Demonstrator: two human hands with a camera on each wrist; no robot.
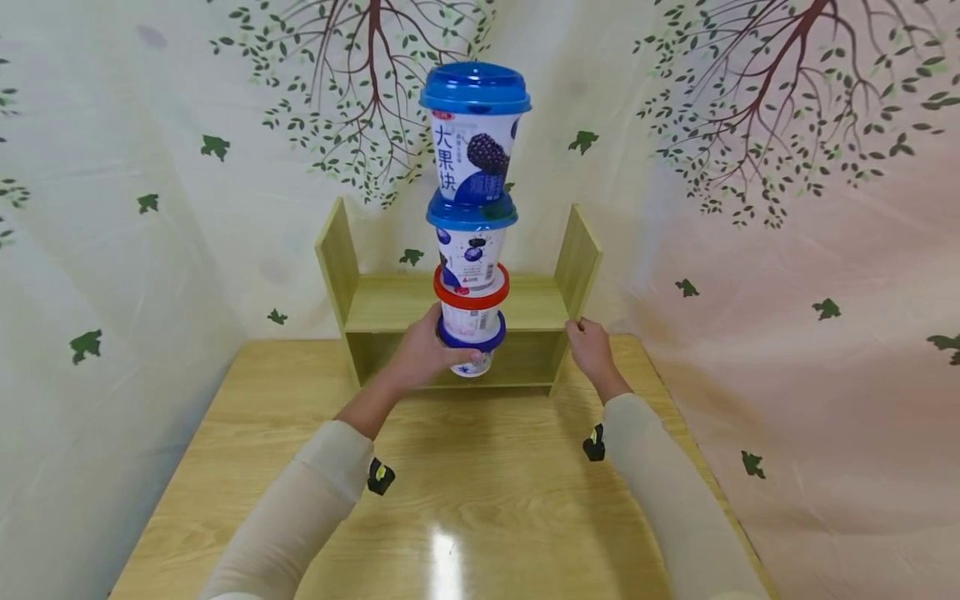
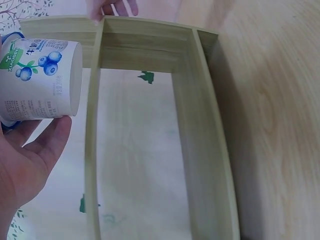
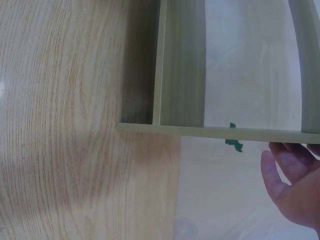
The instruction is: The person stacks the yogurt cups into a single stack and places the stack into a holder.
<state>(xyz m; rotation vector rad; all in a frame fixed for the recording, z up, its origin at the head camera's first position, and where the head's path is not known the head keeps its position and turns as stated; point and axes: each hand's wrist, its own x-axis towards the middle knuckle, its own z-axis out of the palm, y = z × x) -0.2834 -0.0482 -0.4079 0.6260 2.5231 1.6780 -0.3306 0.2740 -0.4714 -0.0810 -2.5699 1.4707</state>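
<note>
At the back of the wooden table (image 1: 480,500), against a wall cloth printed with trees and green leaves (image 1: 787,125), stands a small open wooden shelf (image 1: 390,304) with two upright side panels. Just in front of it the left hand (image 1: 427,354) grips the bottom cup (image 1: 472,360) of a tall stack of four yogurt cups (image 1: 472,225), fingers and thumb curled round its lower part. This bottom cup is white with a blue lid; the left wrist view shows blueberries printed on its side (image 2: 40,80) and the palm (image 2: 25,160) wrapped under it. On it sits a white cup with a red lid (image 1: 472,304), then a white cup with a blue lid (image 1: 472,242), and on top the largest cup (image 1: 476,137), blue-lidded, with a blackberry picture and large blue characters. The stack stands nearly upright, held level with the shelf's front and rising well above its side panels.

The right hand (image 1: 591,346) rests against the shelf's right side panel (image 1: 577,267), near the panel's lower front edge; the right wrist view shows its fingers (image 3: 295,152) laid on the panel's edge, loosely bent rather than clasping. Both forearms wear pale sleeves (image 1: 675,500), each with a small black device at the wrist (image 1: 594,443).
</note>
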